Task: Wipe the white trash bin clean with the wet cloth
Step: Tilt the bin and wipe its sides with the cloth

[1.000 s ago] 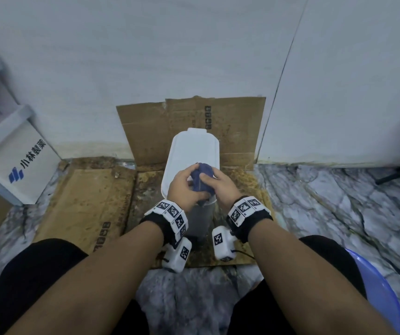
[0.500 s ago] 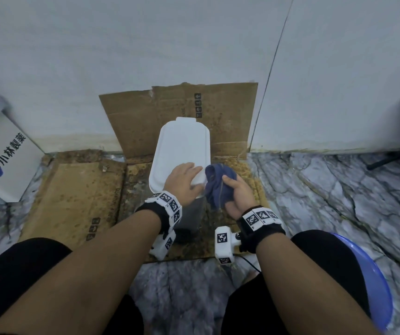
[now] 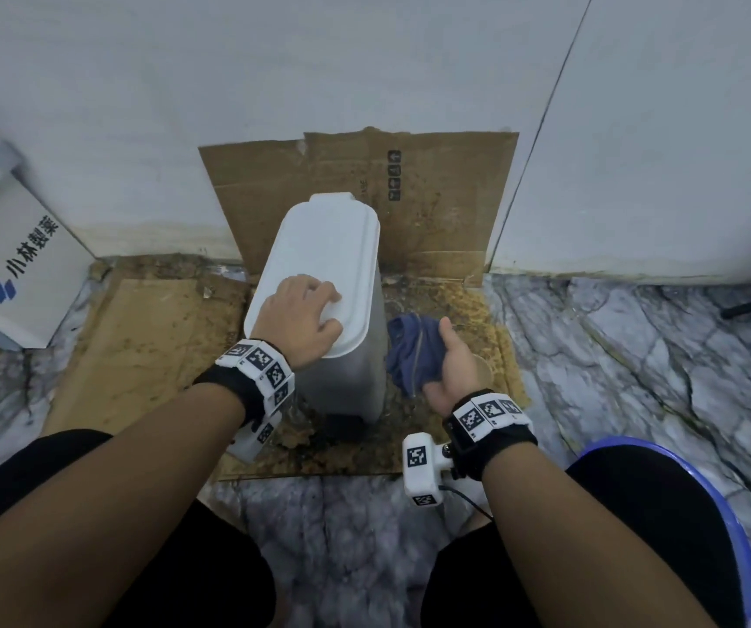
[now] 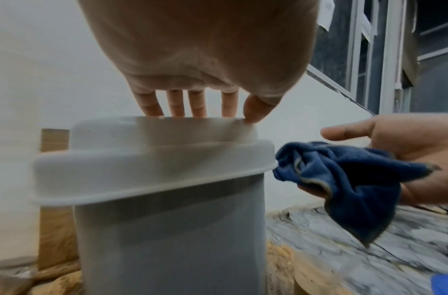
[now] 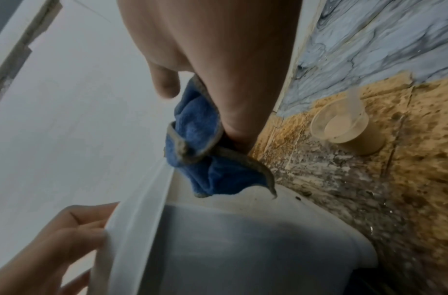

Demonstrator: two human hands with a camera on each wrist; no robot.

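Two hands at white trash bin (image 3: pixel 319 274), left hand (image 3: pixel 298 317) flat on lid, right hand (image 3: pixel 453 362) clutching blue cloth (image 3: pixel 407 355), box (image 3: pixel 15 274) marked 小林製薬.

We could not see the right hand (image 3: pixel 450 369)'s fingers, hidden under the blue cloth (image 3: pixel 409 355). The frame's edge cut off the blue basin (image 3: pixel 727 514). The trash bin (image 4: pixel 167 219) was blurred in our left wrist view.
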